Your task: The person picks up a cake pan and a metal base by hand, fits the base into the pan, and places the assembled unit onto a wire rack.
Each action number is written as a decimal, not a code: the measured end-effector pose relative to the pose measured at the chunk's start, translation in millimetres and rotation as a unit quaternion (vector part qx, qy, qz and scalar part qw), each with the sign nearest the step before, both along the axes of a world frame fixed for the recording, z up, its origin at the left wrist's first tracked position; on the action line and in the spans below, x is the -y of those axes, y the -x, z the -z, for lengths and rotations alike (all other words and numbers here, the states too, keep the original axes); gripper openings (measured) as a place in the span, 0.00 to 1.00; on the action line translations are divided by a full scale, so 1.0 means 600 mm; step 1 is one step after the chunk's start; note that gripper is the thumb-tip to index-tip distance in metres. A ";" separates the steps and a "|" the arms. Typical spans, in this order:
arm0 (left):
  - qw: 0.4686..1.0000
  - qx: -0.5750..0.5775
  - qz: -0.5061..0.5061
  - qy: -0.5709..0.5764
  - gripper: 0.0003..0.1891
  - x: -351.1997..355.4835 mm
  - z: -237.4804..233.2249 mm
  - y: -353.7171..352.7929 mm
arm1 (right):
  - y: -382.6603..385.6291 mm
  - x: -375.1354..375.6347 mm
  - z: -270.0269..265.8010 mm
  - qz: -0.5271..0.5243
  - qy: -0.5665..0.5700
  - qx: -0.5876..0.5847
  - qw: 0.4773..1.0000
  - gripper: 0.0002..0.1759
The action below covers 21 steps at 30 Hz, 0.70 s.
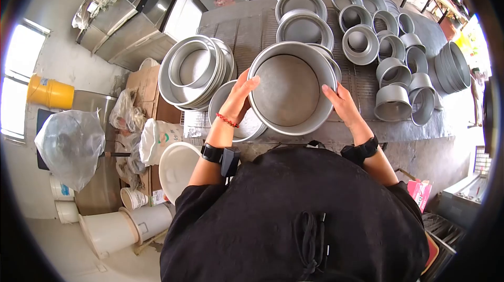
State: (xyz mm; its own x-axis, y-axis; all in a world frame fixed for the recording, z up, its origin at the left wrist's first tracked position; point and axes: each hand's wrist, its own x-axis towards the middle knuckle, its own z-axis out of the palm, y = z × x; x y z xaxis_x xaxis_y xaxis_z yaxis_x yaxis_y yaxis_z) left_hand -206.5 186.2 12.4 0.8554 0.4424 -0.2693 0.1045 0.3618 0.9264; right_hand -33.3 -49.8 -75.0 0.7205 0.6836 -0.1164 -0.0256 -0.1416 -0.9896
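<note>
A round metal cake pan (289, 90) is held up in front of me, its open side facing me. My left hand (240, 96) grips its left side, thumb over the rim and fingers hidden behind the wall. On the opposite side, my right hand (341, 104) holds the pan the same way, thumb at the rim. Partly behind my left hand, another wide pan (247, 134) lies near the table's front edge. A stack of nested pans (176, 96) stands to the left of it. More large round pans (302, 27) line up beyond the held one.
Smaller metal rings and pans (394, 101) crowd the right of the metal table (336, 131), beside a ring stack (452, 69). At left are a white tub (178, 169), plastic bags, a yellow bucket (51, 92) and white buckets (113, 229). A pink box (419, 193) sits low at right.
</note>
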 end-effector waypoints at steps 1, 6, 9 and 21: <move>0.999 -0.001 -0.002 -0.032 0.39 0.000 0.005 -0.007 | 0.001 0.003 -0.003 0.001 0.020 -0.042 0.999 0.28; 0.937 0.080 0.009 -0.341 0.41 0.040 -0.025 -0.038 | -0.001 0.015 -0.009 0.072 -0.017 -0.128 0.989 0.37; 0.789 0.145 0.021 -0.596 0.46 0.068 -0.058 -0.049 | 0.002 0.030 -0.026 0.079 -0.038 -0.154 0.984 0.44; 0.834 0.080 -0.027 -0.546 0.41 0.076 -0.044 -0.059 | 0.014 0.047 -0.028 0.088 -0.044 -0.219 0.971 0.27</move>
